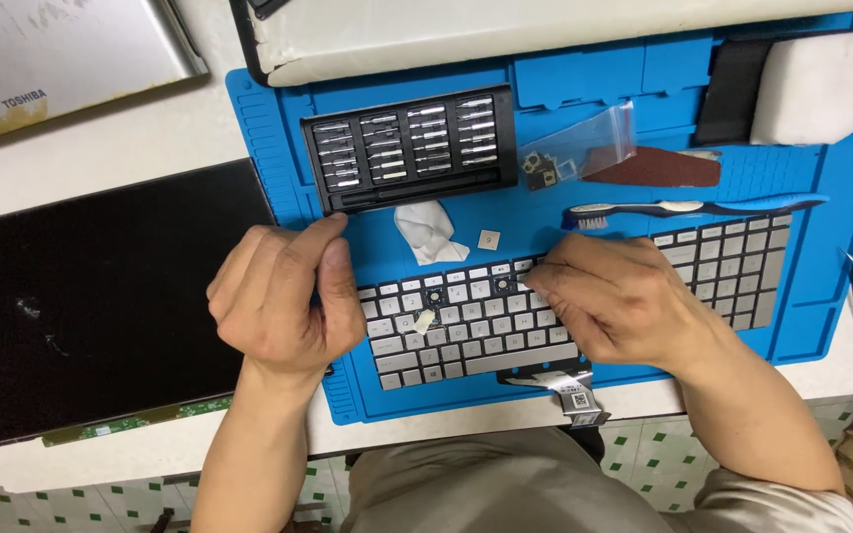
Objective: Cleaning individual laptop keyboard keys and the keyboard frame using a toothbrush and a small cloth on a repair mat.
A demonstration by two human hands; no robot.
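Keyboard (584, 296) work, silver laptop type, lying loose on the blue repair mat (278, 138). Step in hand looks like keycap refitting or removal on the upper rows.

Right hand (619, 306) lies palm-down over the middle of the keyboard, fingers curled together, tips pressing at the top row near a bare key socket (502, 284). Can't tell whether anything is pinched under the fingertips. Left hand (283, 301) sits at the keyboard's left edge, loosely closed, thumb against the forefinger; can't tell if it grips anything either.

Between the hands: a second open socket (434, 297), and a small pale scrap (424, 320) lying on the keys. Just beyond the right fingertips a loose keycap (489, 239) rests on the mat, next to a crumpled white wipe (426, 230). Further out from the left hand: black screwdriver bit case (409, 148), open. Beyond the right hand: toothbrush (688, 208), and a clear zip bag (580, 148) with small parts. Ribbon cable (567, 387) trails from the keyboard's near edge, below the right wrist. Bare LCD panel (101, 296) lies left of the left hand.

Judgement: next move needs fine alignment of a cap over its socket and an even, light press; left hand should steady the board.
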